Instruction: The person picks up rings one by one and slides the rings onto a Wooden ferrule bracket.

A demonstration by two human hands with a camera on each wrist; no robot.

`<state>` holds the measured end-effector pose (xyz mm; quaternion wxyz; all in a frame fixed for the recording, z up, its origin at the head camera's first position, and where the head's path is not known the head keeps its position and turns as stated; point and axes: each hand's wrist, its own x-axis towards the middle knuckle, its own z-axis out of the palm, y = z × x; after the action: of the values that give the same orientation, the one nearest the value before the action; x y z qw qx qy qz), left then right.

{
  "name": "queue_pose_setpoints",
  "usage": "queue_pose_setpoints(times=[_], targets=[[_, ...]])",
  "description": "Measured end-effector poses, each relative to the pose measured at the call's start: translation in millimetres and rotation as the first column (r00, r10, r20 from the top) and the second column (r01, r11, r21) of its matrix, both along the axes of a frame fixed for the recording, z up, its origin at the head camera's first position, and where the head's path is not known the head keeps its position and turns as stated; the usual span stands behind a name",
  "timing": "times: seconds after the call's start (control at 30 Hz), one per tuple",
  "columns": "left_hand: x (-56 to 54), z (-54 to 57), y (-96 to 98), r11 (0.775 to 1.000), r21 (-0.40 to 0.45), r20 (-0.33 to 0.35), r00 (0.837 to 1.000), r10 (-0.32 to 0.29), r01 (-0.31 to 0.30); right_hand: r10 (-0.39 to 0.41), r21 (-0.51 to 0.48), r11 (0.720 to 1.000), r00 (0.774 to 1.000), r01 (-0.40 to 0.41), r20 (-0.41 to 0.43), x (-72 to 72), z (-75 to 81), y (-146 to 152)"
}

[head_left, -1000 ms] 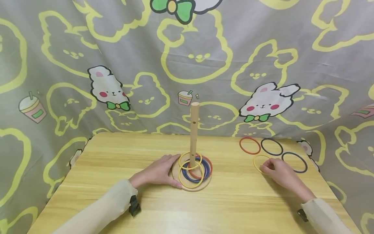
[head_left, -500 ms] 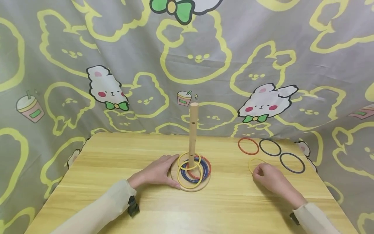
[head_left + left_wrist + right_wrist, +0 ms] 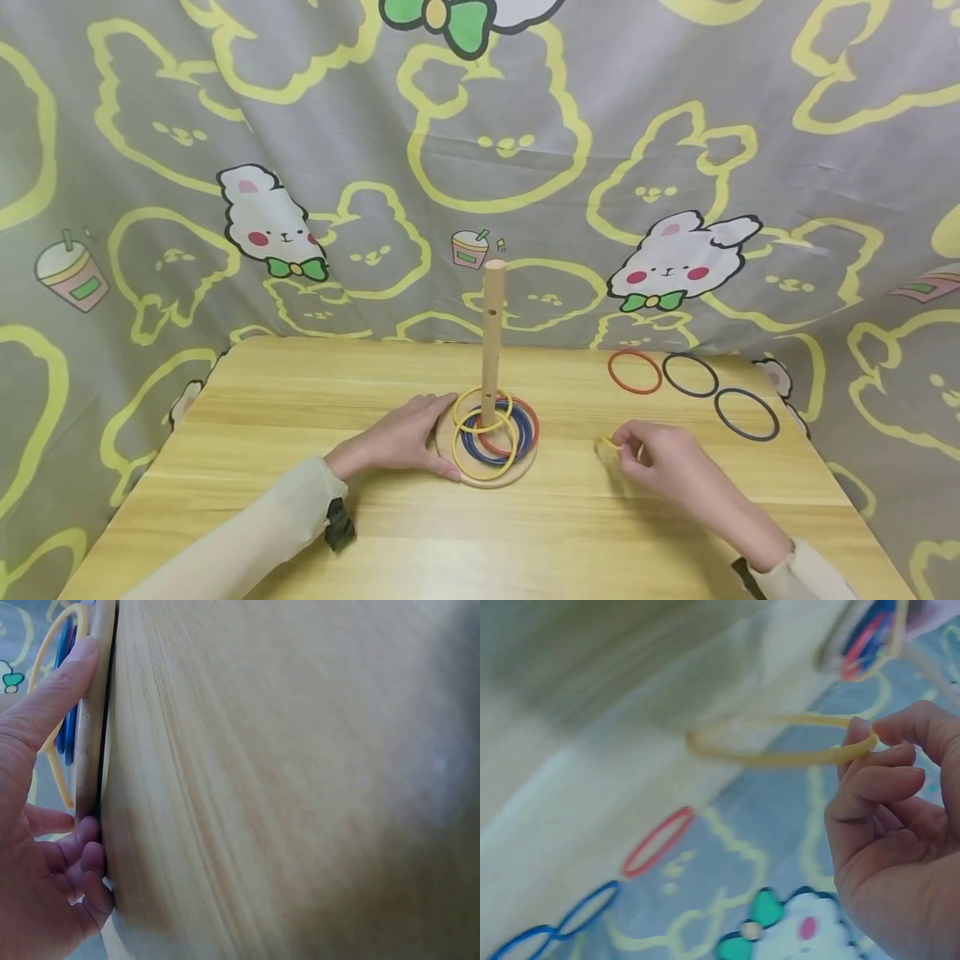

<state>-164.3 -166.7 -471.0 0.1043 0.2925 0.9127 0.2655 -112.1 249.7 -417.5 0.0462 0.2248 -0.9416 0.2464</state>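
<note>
I'm standing by a small curtained-off nook; whether it belongs to a home, an office or a studio I can't tell. Grey cloth [image 3: 540, 229], printed with cartoon rabbits [image 3: 678, 260] and drink cups [image 3: 470, 249], hangs behind the desk [image 3: 322, 379] and down both sides. The desk has a pale wood-grain top, and a ring-toss toy [image 3: 492, 346] stands on it.

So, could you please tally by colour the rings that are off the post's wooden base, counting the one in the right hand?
Red ring: 1, on the table
Blue rings: 2, on the table
Yellow ring: 1, held in the right hand
Total: 4
</note>
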Motion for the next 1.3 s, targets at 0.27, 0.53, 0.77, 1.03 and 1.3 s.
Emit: queue_pose_setpoints(times=[0.27, 0.53, 0.77, 1.03, 1.3], targets=[[-1.2, -1.7, -0.4, 1.0, -0.005, -0.014, 1.0, -0.005, 0.005, 0.117, -0.097, 0.986, 0.979, -0.135, -0.166, 17.3, 27.5, -28.4], [-1.2, -0.7, -0.6, 1.0, 0.003, -0.02, 1.0, -0.007, 0.007, 0.145, -0.145, 0.975, 0.978, -0.167, -0.151, 25.5, 57.2, -50.2], [-0.8, -1.7, 0.1, 1.0, -0.008, -0.023, 1.0, -0.009, 0.009, 0.174, -0.26, 0.934, 0.948, -0.245, -0.267, 21.4, 83.1, -68.3], [-0.3, -2.9, 0.3, 1.0, -0.002, -0.015, 1.0, -0.007, 0.007, 0.098, -0.432, 0.876, 0.955, -0.216, -0.279, 14.4, 113.0, -87.4], [-0.1, -1.4, 0.2, 1.0, -0.011, -0.012, 1.0, -0.001, 0.001, 0.078, -0.642, 0.752, 0.987, -0.151, -0.141, 7.3, 138.2, -102.2]])
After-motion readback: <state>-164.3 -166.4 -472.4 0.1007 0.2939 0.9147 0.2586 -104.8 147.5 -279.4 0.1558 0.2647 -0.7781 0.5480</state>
